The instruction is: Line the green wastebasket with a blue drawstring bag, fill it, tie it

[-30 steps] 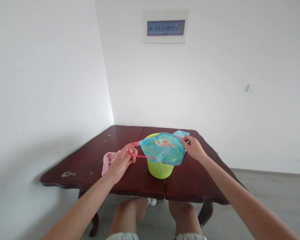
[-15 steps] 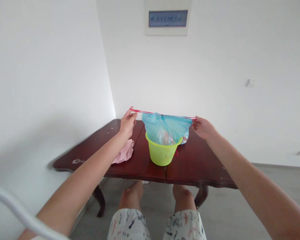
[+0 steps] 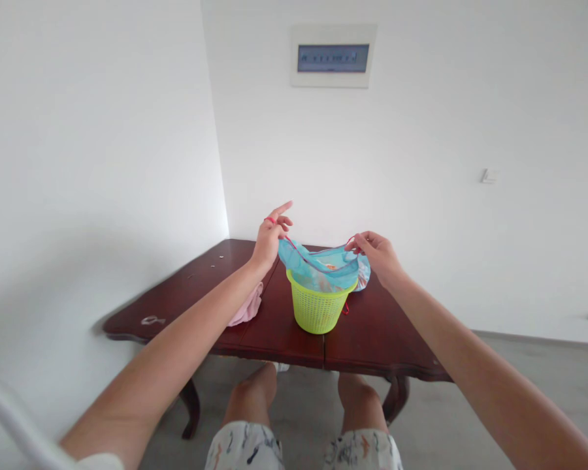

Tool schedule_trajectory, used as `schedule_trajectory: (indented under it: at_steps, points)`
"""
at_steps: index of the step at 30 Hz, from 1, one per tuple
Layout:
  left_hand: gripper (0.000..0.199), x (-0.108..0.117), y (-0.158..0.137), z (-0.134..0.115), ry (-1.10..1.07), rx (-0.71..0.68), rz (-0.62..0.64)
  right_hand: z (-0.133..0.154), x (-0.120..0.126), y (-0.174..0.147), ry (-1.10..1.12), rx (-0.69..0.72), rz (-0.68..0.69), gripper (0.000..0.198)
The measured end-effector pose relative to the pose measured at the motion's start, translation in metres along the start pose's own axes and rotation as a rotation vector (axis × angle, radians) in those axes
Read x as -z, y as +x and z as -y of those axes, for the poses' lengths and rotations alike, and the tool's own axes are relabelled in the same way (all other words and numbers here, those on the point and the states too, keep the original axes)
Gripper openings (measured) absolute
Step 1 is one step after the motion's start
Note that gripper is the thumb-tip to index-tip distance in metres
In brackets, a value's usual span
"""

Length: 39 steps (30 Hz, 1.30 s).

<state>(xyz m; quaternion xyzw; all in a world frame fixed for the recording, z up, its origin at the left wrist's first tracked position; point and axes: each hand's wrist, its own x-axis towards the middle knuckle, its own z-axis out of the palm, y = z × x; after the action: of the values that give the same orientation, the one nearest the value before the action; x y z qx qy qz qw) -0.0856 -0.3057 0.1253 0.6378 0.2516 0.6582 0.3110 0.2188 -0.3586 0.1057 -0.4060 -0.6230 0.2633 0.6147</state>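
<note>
A light blue drawstring garbage bag (image 3: 318, 279) lines a yellow-green plastic basket (image 3: 319, 312) on the table. The bag's mouth is partly open, and something orange and white shows inside. My left hand (image 3: 269, 241) is closed on the bag's left edge, with the red drawstring looped round a finger and the index finger pointing outward. At the right edge, my right hand (image 3: 375, 251) pinches the bag's rim and red string. Behind the basket on the right sits another bluish plastic bundle (image 3: 363, 277), mostly hidden, with a bit of red string below it.
The dark red wooden table (image 3: 279, 339) stands against white walls. A folded pink cloth (image 3: 247, 307) lies left of the basket, partly behind my left forearm. Small scraps and a whitish ring-shaped thing (image 3: 151, 320) are at the table's left. A breaker panel (image 3: 332, 57) is on the wall.
My hands have come closer together. The red drawstring, stretched taut before with the bag's mouth drawn closed, is now slack, and the mouth has widened and sunk toward the basket.
</note>
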Motion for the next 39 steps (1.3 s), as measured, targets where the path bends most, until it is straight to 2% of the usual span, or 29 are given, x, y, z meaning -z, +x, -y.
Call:
schedule_trajectory:
  at_steps: [2, 4, 6, 9, 11, 13, 15, 16, 18, 21, 24, 26, 29, 31, 32, 33, 36, 37, 39]
  points:
    - [0.052, 0.001, -0.002, -0.024, 0.068, -0.021, 0.098, 0.013, -0.003, 0.000, -0.029, 0.075, -0.047, 0.051]
    - [0.036, 0.010, -0.003, -0.046, 0.146, 0.067, 0.240, 0.023, -0.003, 0.002, -0.020, 0.120, -0.100, 0.050]
    - [0.038, 0.025, -0.001, -0.064, 0.244, 0.183, 0.375, 0.029, 0.000, 0.006, 0.061, 0.105, -0.109, 0.049]
    - [0.034, 0.051, 0.007, -0.080, 0.354, 0.283, 0.522, 0.036, 0.004, 0.013, 0.256, -0.017, -0.079, 0.045]
    - [0.028, 0.062, 0.015, -0.086, 0.376, 0.273, 0.519, 0.041, 0.005, 0.017, 0.340, -0.087, -0.042, 0.040]
    - [0.027, 0.064, 0.020, -0.089, 0.390, 0.201, 0.426, 0.048, 0.004, 0.020, 0.366, -0.105, 0.011, 0.031]
    - [0.029, 0.056, 0.023, -0.091, 0.389, 0.110, 0.339, 0.055, 0.000, 0.020, 0.345, -0.083, 0.076, 0.024]
    - [0.029, 0.050, 0.024, -0.091, 0.372, 0.065, 0.311, 0.058, -0.002, 0.020, 0.321, -0.064, 0.107, 0.026]
    - [0.026, 0.032, 0.024, -0.091, 0.291, -0.007, 0.304, 0.063, -0.009, 0.019, 0.260, -0.015, 0.178, 0.042]
    - [0.028, 0.002, 0.021, -0.086, 0.101, -0.050, 0.373, 0.067, -0.020, 0.017, 0.146, 0.057, 0.277, 0.066]
    - [0.056, -0.027, 0.016, -0.075, -0.050, -0.039, 0.435, 0.071, -0.030, 0.014, 0.035, 0.129, 0.311, 0.077]
    - [0.074, -0.042, 0.012, -0.068, -0.072, -0.037, 0.461, 0.075, -0.032, 0.011, 0.004, 0.199, 0.309, 0.067]
    - [0.098, -0.054, 0.007, -0.059, 0.051, -0.041, 0.530, 0.081, -0.031, 0.008, -0.029, 0.299, 0.309, 0.052]
    - [0.110, -0.058, 0.005, -0.054, 0.154, -0.053, 0.582, 0.086, -0.027, 0.006, -0.133, 0.402, 0.297, 0.047]
    - [0.108, -0.060, 0.005, -0.052, 0.183, -0.066, 0.601, 0.088, -0.026, 0.005, -0.210, 0.468, 0.292, 0.045]
    - [0.097, -0.062, 0.005, -0.050, 0.200, -0.088, 0.622, 0.092, -0.025, 0.003, -0.291, 0.542, 0.293, 0.043]
    - [0.039, -0.068, 0.008, -0.043, 0.211, -0.194, 0.667, 0.105, -0.024, -0.003, -0.493, 0.763, 0.343, 0.039]
    - [0.029, -0.070, 0.010, -0.042, 0.205, -0.224, 0.672, 0.109, -0.024, -0.005, -0.539, 0.829, 0.350, 0.037]
    - [0.030, -0.071, 0.011, -0.040, 0.193, -0.239, 0.668, 0.115, -0.024, -0.008, -0.607, 0.919, 0.289, 0.031]
